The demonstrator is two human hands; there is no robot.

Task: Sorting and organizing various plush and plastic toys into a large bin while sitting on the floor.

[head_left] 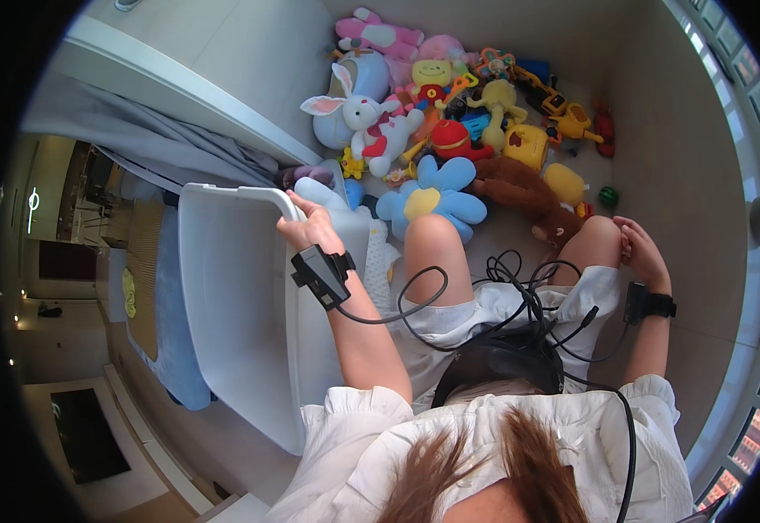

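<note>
My left hand (312, 224) is closed around the rim of a large white plastic bin (236, 270). The bin stands tilted at my left side, and the part of its inside that I see holds nothing. Against the outer side of my right knee rests my right hand (646, 251), its fingers loosely stretched and nothing in them. Just past my knees lies a blue flower cushion (457, 179) with a yellow middle. Beside it are a brown plush toy (519, 187) and a white plush rabbit (363, 113) with a red heart.
A pile of toys fills the far corner, among them a pink plush (380, 35), a yellow toy (526, 144) and a small green ball (607, 195). Black cables (524, 301) lie across my lap. A grey curtain (153, 131) hangs at the left, windows at the right.
</note>
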